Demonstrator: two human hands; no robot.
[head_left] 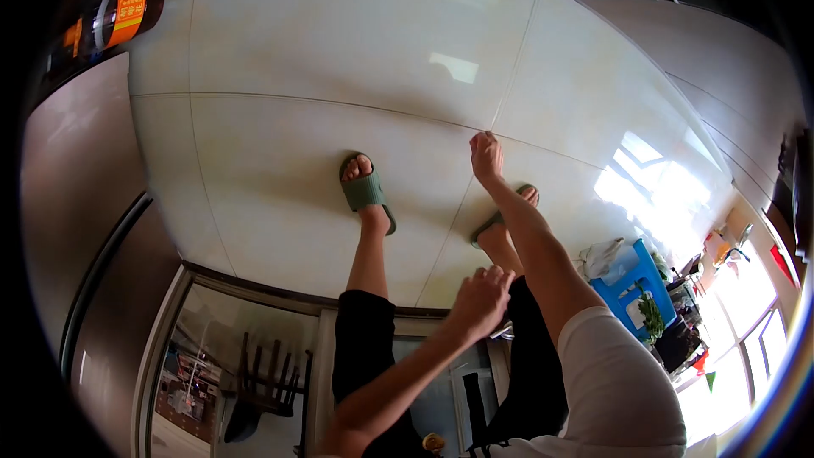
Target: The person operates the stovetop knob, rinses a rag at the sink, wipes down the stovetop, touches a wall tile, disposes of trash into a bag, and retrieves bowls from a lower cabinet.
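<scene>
My right hand (487, 156) is stretched out over the pale tiled floor (339, 51), its fingers curled closed. Closer to my body, my left hand (482, 300) is held above my right thigh, with its fingers bent inward. No object shows in either hand, and the insides of both are hidden. A green slipper (365, 192) is on my left foot. The other green slipper (486, 227), on my right foot, is partly covered by my right forearm.
At the right, a blue basket (636, 288) with leafy greens stands beside a whitish bag (600, 258) and clutter near a bright window. Dark bottles with an orange label (131, 12) are at the upper left. A cabinet panel (80, 170) lines the left, and a door frame (254, 285) crosses behind my legs.
</scene>
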